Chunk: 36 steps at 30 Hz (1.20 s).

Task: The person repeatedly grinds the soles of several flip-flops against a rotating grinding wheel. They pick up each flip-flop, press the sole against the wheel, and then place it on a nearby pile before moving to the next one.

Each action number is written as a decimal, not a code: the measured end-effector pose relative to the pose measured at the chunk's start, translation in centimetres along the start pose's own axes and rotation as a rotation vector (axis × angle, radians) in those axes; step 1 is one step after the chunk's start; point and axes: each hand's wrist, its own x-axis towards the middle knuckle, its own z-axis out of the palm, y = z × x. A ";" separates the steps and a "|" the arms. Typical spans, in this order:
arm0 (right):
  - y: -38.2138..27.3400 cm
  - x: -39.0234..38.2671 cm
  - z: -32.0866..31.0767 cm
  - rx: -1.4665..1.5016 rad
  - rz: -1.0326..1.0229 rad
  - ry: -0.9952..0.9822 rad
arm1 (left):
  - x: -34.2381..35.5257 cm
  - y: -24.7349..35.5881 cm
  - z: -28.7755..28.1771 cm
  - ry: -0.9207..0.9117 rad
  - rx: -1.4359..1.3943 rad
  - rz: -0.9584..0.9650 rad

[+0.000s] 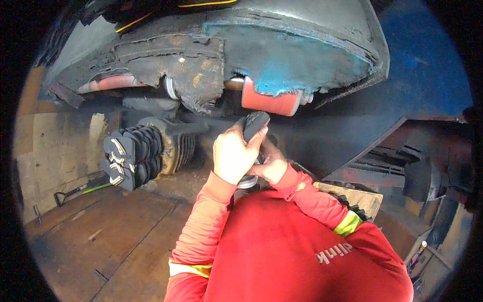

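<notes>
In front of my chest, both hands are wrapped round a black flip-flop [255,126], its far end tilted up. My left hand [233,155] is closed on it, the thumb lying along its side. Lower down and to the right, my right hand [274,162] is closed round its near part, which the fingers mostly hide. Just beyond the flip-flop is a red abrasive roller [271,100] under a dusty machine hood [297,55]. From this view I cannot tell whether the flip-flop touches the roller.
Several black flip-flops with striped straps [132,156] hang stacked on a rack at the left. Another red roller [111,82] shows under the hood's left part. A wooden box [371,205] with black pieces stands by my right elbow. A blue panel [427,70] rises at the right.
</notes>
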 end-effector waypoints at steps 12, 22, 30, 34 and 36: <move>-0.5 1.9 -4.4 0.286 0.190 -0.090 | 3.2 -0.6 3.7 -0.161 0.161 -0.157; -0.6 -1.0 -0.4 -0.530 -0.208 0.074 | -2.3 -1.1 1.6 0.041 -0.380 -0.130; 0.7 0.0 0.0 0.087 0.005 -0.072 | 0.6 -0.1 0.3 0.009 0.115 0.067; 0.1 -0.1 -0.3 0.379 0.127 -0.159 | 0.9 0.2 0.2 0.001 0.294 0.010; -0.5 -0.1 -0.6 0.511 0.223 -0.137 | 1.2 0.1 0.7 -0.009 0.337 -0.005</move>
